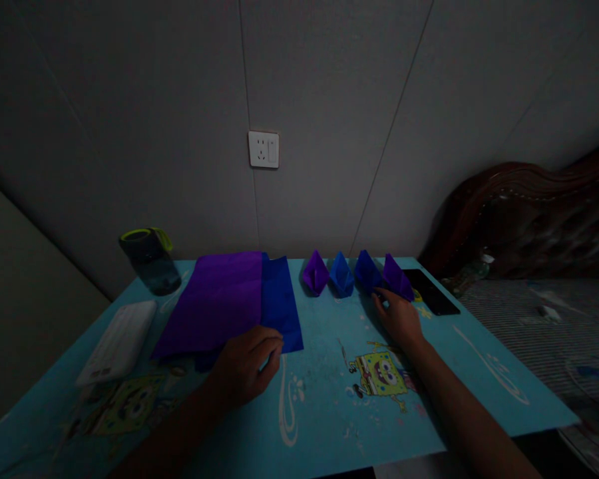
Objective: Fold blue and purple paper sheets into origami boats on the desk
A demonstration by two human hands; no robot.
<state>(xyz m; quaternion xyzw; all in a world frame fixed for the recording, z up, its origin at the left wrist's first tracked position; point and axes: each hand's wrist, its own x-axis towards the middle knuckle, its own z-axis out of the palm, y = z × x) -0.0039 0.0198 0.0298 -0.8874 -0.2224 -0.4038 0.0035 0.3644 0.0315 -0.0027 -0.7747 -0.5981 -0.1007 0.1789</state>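
Note:
My left hand (247,366) rests on the near edge of a stack of flat paper sheets, a purple sheet (214,299) on top of a blue sheet (279,299), its fingers curled and pinching the blue sheet's lower corner. My right hand (398,318) lies flat on the light blue table (319,406), its fingertips touching the rightmost folded purple paper figure (397,278). A row of folded paper figures stands along the far edge: purple (315,273), blue (341,274), dark blue (367,271).
A dark bottle with a green-rimmed lid (150,259) stands at the far left. A white box-like object (118,342) lies left of the sheets. A black phone (430,291) lies right of the figures. A bed with a dark headboard (529,219) is at the right.

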